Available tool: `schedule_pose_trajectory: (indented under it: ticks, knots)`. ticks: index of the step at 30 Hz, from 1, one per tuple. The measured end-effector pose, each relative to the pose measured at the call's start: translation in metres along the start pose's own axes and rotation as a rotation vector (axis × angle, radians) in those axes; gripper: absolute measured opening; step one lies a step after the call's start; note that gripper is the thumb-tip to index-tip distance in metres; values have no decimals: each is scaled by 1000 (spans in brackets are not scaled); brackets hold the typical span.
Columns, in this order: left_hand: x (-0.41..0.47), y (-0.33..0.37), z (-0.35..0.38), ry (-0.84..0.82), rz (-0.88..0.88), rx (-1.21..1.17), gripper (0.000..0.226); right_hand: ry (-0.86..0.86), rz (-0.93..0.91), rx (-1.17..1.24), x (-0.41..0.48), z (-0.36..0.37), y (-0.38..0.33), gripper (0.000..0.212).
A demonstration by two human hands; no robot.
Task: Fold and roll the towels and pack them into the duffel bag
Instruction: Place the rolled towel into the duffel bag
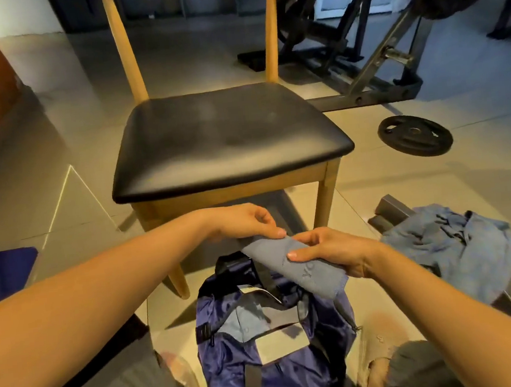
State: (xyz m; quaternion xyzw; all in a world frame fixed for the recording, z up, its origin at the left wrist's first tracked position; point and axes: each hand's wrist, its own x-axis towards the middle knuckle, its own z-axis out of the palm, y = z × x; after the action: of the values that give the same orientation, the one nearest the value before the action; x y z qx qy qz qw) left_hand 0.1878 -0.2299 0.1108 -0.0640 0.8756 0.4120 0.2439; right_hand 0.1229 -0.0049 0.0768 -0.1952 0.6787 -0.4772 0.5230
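While both hands met in the lower middle of the frame, they held a rolled grey-blue towel (295, 267) just above the open duffel bag (274, 341); the right hand (332, 254) had its fingers curled around the roll, with the thumb pressed on its upper side; the left hand (244, 222) pinched the upper end of the roll between thumb and fingertips. The bag, of dark blue shiny cloth, stood on the floor at the bottom centre, and inside its mouth some grey-blue cloth was visible. At the right of the frame a loose heap of towels (453, 252) lay unfolded; behind the hands, in the centre, stood a wooden chair (226, 133) with a black seat; a weight plate (415, 135) lay on the tiles at the right.
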Motion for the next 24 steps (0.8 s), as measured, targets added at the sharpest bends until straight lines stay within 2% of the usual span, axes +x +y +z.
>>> schedule_pose_trajectory:
  ticks: [2,4,8,11,13,17,19,21,22,24]
  knots:
    - [14,-20,14,-70,-93,8,49,-25,51,8,14,5,25,24]
    - [31,-37,29,-94,-118,35,49,-21,114,23,29,11,51,25]
    - [72,-83,62,-25,-135,70,40,54,251,-42,59,16,103,23]
    - [97,-125,81,35,-146,236,31,141,398,-104,78,14,139,49]
    - [109,-144,92,48,-149,391,22,159,469,-106,90,13,157,54]
    - [132,-172,116,-18,-113,563,31,150,555,-41,117,13,175,36]
    - [138,-179,123,-26,-63,588,18,149,577,-39,128,16,176,15]
    - [143,-183,120,-38,-60,579,15,180,593,-5,137,18,177,34]
    - [146,-184,116,-41,-75,549,20,181,611,-7,139,19,175,34]
    - [148,-187,105,-20,-102,439,28,189,622,-38,141,21,172,12]
